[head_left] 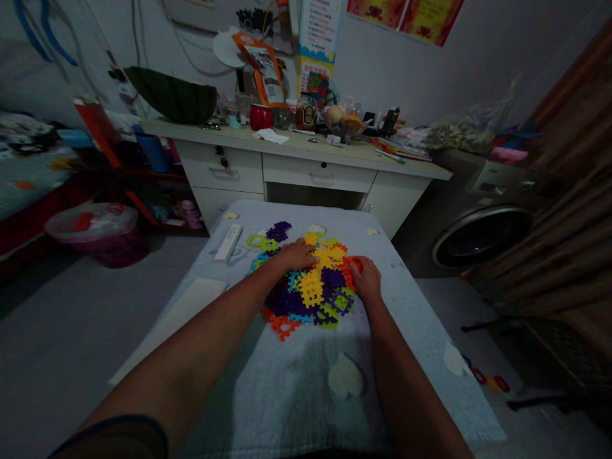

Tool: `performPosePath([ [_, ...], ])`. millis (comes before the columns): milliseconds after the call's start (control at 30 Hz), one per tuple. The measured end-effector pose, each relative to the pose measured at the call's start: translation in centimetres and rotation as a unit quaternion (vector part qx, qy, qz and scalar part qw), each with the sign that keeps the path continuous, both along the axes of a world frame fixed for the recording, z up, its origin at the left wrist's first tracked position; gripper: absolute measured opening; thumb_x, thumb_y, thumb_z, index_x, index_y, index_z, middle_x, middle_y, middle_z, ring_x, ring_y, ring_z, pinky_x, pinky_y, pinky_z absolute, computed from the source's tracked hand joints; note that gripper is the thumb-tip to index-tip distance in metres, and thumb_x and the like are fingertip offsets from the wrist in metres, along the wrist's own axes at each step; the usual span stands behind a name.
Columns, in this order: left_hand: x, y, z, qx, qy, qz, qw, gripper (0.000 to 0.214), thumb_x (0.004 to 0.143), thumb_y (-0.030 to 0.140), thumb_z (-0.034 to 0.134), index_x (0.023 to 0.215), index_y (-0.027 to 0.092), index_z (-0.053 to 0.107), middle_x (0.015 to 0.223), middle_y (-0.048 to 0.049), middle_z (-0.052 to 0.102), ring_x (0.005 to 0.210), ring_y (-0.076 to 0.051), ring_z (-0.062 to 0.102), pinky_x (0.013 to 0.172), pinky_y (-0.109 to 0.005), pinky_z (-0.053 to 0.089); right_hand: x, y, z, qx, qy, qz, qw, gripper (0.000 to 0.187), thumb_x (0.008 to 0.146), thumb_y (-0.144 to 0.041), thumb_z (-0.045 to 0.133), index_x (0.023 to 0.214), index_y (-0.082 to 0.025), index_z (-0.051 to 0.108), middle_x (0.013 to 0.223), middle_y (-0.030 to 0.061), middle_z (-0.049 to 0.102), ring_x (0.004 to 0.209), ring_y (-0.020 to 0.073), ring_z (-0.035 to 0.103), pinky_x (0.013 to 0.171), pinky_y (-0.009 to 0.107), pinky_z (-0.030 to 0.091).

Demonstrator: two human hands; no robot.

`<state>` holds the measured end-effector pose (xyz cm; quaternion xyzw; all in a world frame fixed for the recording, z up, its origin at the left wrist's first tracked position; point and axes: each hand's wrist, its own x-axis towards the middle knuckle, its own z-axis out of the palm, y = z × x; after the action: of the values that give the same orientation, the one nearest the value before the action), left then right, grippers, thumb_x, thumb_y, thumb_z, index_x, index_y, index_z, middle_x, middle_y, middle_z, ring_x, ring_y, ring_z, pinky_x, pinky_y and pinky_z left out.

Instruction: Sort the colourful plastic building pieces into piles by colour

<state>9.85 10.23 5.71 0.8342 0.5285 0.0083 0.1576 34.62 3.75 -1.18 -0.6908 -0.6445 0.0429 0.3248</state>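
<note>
Closest to me, the left arm came in long and slanting from the near left, a dark sleeve edge at its near end. The right arm rose more steeply from the near right, its elbow end lower than its wrist. Both reached over a table draped in a pale blue cloth, and the hands sat on either side of a heap of plastic pieces in the table's middle.

The left hand lay palm down at the far left of the heap, fingers pointing right toward yellow pieces; I couldn't tell whether it had hold of any. The right hand was turned inward at the heap's right edge, half curled, thumb and fingers at an orange piece; whether it gripped it, I couldn't tell.

Left of the heap lay a white strip. Beyond the table stood a white desk, bearing a red mug and a large piece of watermelon; to its right was a washing machine.
</note>
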Motion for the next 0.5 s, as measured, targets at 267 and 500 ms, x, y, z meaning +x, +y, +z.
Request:
performPosePath([
  [267,-3.7,-7.6,0.2,0.088,-0.058,0.020,0.994,0.076,0.076,0.062,0.063,0.144,0.031,0.046,0.157,-0.0108,0.036,0.144,-0.037,0.030,0.116,-0.054,0.023,-0.4,0.0,0.1,-0.024,-0.026,-0.099,0.994,0.058,0.092,-0.050,0.047,0.135,-0.012,0.054,0.132,0.0202,0.059,0.124,0.0323,0.052,0.106,0.046,0.033],
  [500,-5.6,-12.6,-2.4,0.009,-0.011,0.101,0.995,0.130,0.046,0.071,0.079,0.156,0.031,0.022,0.165,-0.0178,0.009,0.147,-0.053,0.001,0.110,-0.072,0.017,-1.8,-0.4,1.0,-0.064,-0.026,-0.073,0.995,0.063,0.093,-0.054,0.046,0.140,-0.014,0.051,0.131,0.0206,0.061,0.124,0.0359,0.053,0.105,0.051,0.033],
])
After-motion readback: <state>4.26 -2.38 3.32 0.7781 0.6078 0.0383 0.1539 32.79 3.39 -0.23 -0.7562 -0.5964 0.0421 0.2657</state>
